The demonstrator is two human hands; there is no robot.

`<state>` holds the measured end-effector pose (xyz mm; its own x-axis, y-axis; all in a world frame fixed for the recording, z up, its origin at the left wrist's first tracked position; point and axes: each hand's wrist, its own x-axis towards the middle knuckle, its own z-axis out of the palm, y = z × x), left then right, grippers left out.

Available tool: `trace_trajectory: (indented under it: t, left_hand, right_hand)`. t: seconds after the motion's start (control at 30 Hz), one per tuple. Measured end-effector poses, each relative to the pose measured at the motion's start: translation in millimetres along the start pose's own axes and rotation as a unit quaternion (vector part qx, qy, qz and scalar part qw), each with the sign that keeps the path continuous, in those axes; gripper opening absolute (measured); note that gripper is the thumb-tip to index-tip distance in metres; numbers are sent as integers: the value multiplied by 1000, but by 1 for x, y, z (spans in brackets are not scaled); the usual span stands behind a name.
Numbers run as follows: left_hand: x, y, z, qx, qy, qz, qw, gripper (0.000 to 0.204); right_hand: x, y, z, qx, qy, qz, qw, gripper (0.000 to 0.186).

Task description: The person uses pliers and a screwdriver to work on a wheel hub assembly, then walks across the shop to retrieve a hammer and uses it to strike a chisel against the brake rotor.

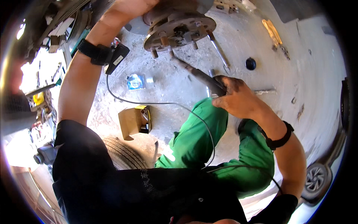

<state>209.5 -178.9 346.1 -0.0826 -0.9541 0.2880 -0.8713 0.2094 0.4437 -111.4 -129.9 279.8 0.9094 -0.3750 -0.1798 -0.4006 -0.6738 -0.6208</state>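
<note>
A rusty wheel hub [175, 33] with several studs is at the top middle. My right hand [238, 95] is closed around the thick end of a dark bar [197, 74]. The bar slants up to the left, and its thin end meets the lower edge of the hub beside a stud; whether it touches, I cannot tell. My left hand [136, 5] reaches the upper edge beside the hub, its fingers cut off or hidden. A shiny metal rod [220, 50] slants down from the hub's right side.
On the floor are an opened cardboard box [130, 121], a blue packet [135, 82], a black round cap [250, 63], a yellow-orange object [272, 33] and a metal tool [265, 91] beyond my right hand. A tire [125, 153] lies by my left side. A cable [149, 103] runs from my left wrist.
</note>
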Motion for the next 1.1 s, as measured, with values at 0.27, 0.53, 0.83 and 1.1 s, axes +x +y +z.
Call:
trace_trajectory:
  t: [0.27, 0.53, 0.83, 1.1]
  left_hand:
    - [-38, -58, 12, -8, 132, 117, 984, 29]
    - [-39, -25, -13, -48, 60, 51, 996, 33]
    - [30, -48, -5, -249, -228, 11, 941, 46]
    - [30, -39, -27, 281, -188, 197, 920, 38]
  right_hand:
    - [-38, -45, -56, -157, -92, -48, 982, 15]
    - [-47, -61, -9, 250, 27, 197, 948, 36]
    - [75, -105, 147, 765, 348, 181, 511, 20]
    - [127, -119, 169, 554, 457, 149, 680, 22]
